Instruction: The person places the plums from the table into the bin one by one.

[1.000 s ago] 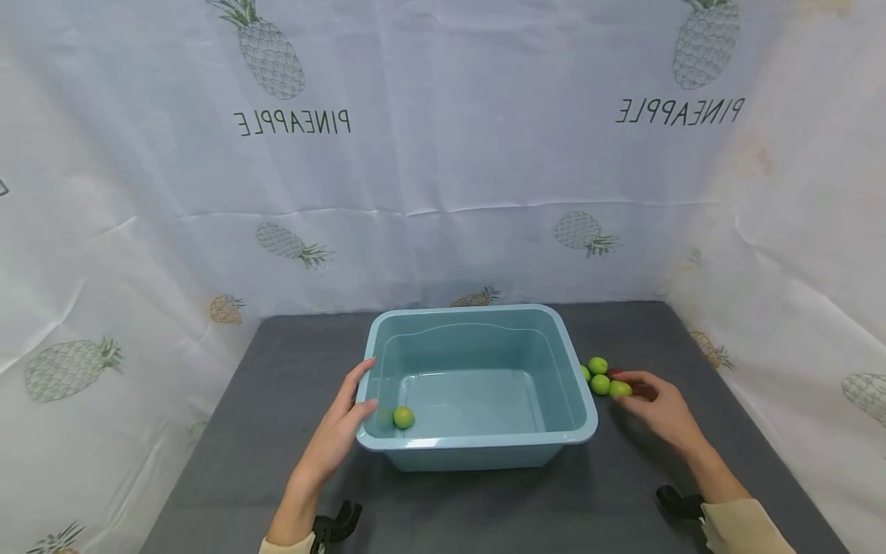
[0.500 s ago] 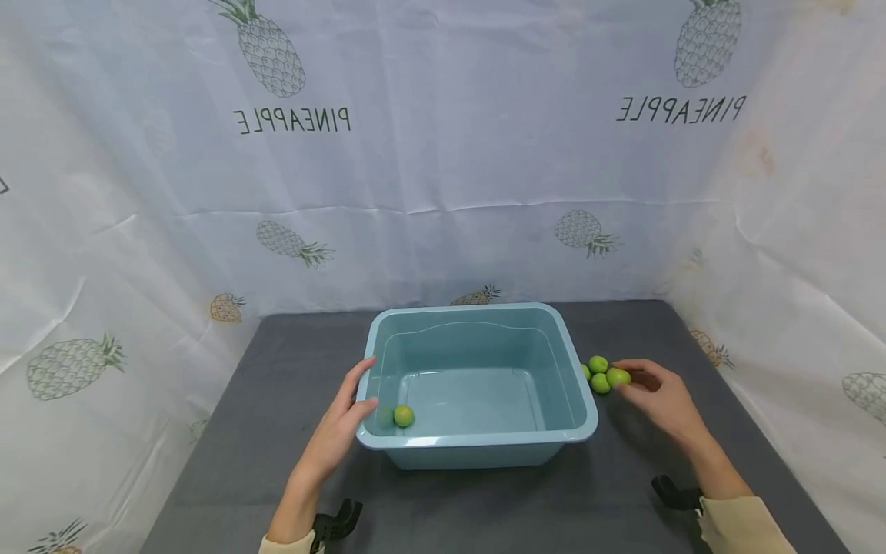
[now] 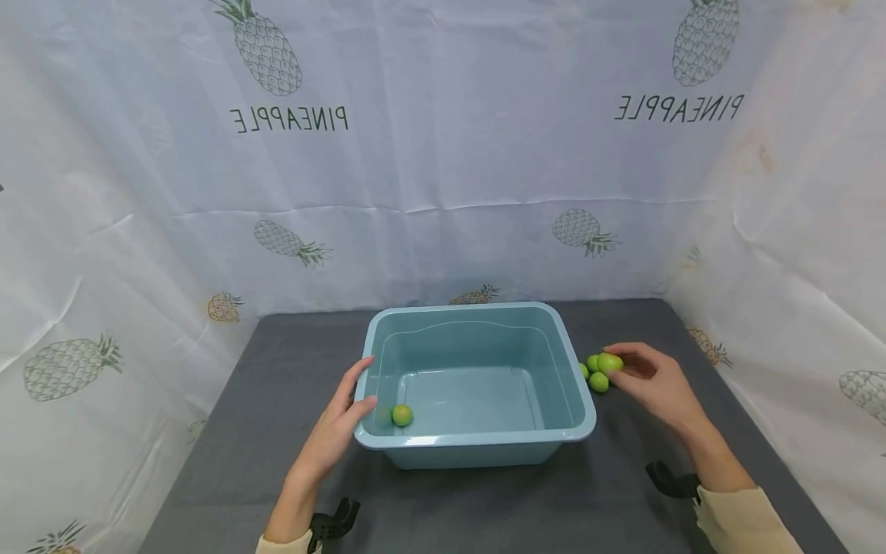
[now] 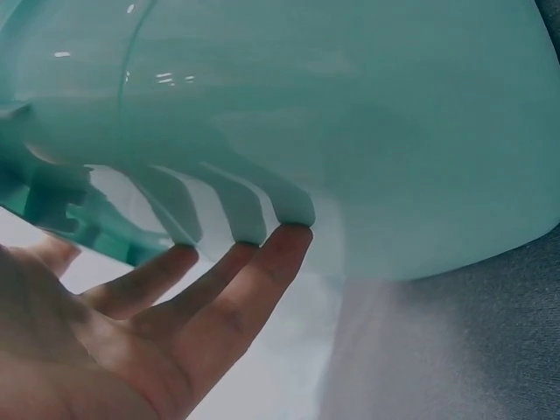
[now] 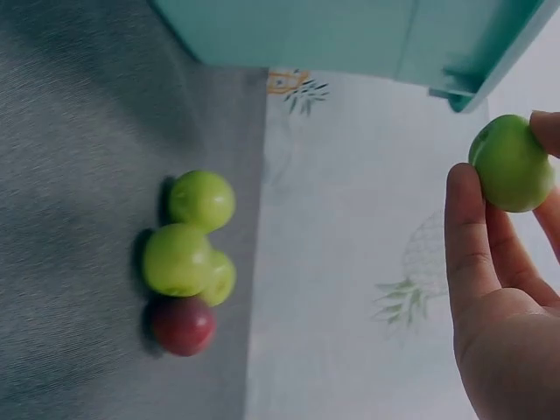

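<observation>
A light-blue plastic tub [image 3: 474, 441] stands on the dark tabletop. My left hand [image 3: 332, 431] holds its left side, thumb over the rim; in the left wrist view the fingertips [image 4: 293, 236] press the outer wall. One green plum [image 3: 402, 415] lies inside the tub at the near left corner. To the tub's right, my right hand [image 3: 661, 388] pinches another green plum [image 5: 512, 164] between thumb and fingertips, lifted off the table. Below it, several green plums [image 5: 178, 260] sit close together on the tabletop with a red plum [image 5: 184, 326] at the end of the group.
The dark grey table cover [image 3: 291, 369] reaches to a white pineapple-print cloth [image 3: 443, 154] hanging behind and along both sides. Black wrist straps [image 3: 674, 481] are on both arms. The tub's right wall stands between the loose fruit and its inside.
My right hand has taken the nearest green plum from the group and raised it up and slightly left. The left hand stays on the tub, which has not moved.
</observation>
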Demonstrator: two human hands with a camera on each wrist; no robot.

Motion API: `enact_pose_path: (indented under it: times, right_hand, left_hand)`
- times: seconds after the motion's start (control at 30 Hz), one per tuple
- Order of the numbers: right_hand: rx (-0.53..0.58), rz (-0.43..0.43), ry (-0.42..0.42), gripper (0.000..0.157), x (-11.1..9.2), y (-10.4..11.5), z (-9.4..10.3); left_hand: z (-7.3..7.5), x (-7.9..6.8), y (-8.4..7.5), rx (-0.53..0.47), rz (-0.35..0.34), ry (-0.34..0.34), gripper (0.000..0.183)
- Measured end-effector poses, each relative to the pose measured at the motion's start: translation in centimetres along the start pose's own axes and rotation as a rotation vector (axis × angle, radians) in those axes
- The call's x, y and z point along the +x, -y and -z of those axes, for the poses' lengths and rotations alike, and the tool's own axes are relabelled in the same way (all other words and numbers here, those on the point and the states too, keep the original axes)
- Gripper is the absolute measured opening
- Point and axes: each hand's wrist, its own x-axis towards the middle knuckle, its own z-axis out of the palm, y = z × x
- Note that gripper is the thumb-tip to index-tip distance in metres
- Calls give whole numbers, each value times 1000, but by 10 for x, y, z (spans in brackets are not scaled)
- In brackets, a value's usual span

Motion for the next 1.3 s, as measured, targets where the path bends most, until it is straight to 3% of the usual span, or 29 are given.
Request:
enact_pose_path:
  times: [0.33, 0.63, 1.3]
  right_hand:
    - [35, 0, 38, 37, 9, 24, 3]
    - [74, 51, 63, 36, 20, 44, 6]
    - [50, 156, 89, 34, 49, 99, 3]
  left_hand:
    - [1, 2, 0, 15, -10, 7, 61]
    - [3, 1, 1, 0, -12, 14, 62]
    - [1, 3, 4, -5, -14, 10, 60]
